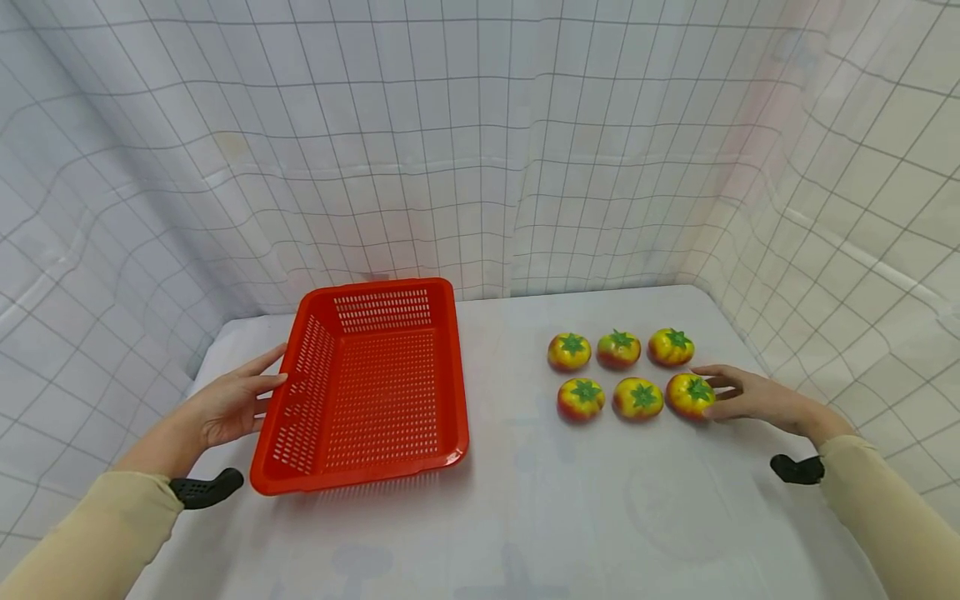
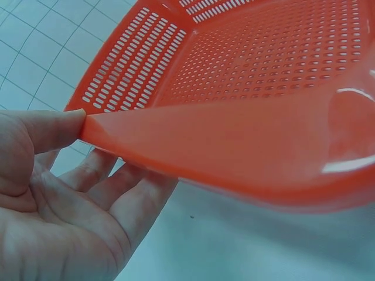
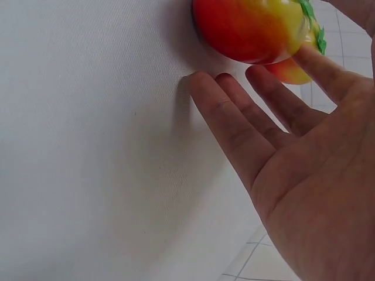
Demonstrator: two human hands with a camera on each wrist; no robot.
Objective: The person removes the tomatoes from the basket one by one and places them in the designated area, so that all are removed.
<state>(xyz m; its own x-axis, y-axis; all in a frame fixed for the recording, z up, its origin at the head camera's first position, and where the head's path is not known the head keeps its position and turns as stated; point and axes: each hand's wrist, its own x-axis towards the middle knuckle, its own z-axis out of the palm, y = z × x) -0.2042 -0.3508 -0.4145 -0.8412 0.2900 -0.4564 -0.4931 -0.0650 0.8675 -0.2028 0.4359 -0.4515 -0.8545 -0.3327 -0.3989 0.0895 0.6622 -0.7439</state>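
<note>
On the left of the table is a red plastic basket [image 1: 382,392] with slotted walls, nothing inside it. My left hand [image 1: 228,404] holds its left rim; in the left wrist view the thumb lies on the rim's edge and the other fingers [image 2: 140,193] reach beneath. On the right, my right hand [image 1: 757,404] is at the nearest right tomato [image 1: 690,396], red and yellow with a green leafy top. Thumb and fingers are spread around its right side. The right wrist view shows extended fingers [image 3: 234,129] close beside this tomato [image 3: 246,29].
More tomatoes of the same kind lie left of and behind that one: two in the front row, a front-left one [image 1: 581,400] and a middle one [image 1: 637,399], and three behind [image 1: 618,349]. White grid-patterned curtains [image 1: 480,150] enclose the table's back and sides.
</note>
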